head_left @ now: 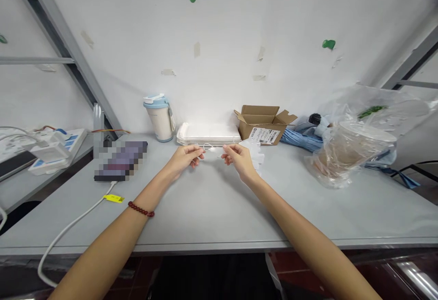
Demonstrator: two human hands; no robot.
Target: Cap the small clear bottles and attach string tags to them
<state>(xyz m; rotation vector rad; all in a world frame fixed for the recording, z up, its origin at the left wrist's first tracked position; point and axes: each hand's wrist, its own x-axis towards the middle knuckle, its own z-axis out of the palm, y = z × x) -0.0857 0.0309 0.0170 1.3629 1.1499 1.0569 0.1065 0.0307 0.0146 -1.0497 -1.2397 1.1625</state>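
Observation:
Above the middle of the table, my left hand (pixel 189 157) pinches a thin white cord (pixel 208 145) between thumb and fingers. The cord makes a small loop in the gap between my hands, with a small pale piece on it too fine to make out. My right hand (pixel 237 156) is closed in a pinch at the cord's other side. Just behind my hands lies a stack of flat white packets (pixel 209 132). Crumpled clear plastic bags (pixel 253 151) rest beside my right hand, partly hidden by it.
An open cardboard box (pixel 264 124) stands behind the bags. A cream tumbler (pixel 160 120) with a blue lid is at back left. Left, a blurred-out device (pixel 121 161) trails a white cable (pixel 73 224). Right, a plastic-wrapped container (pixel 356 149) sits by a blue umbrella (pixel 303 139).

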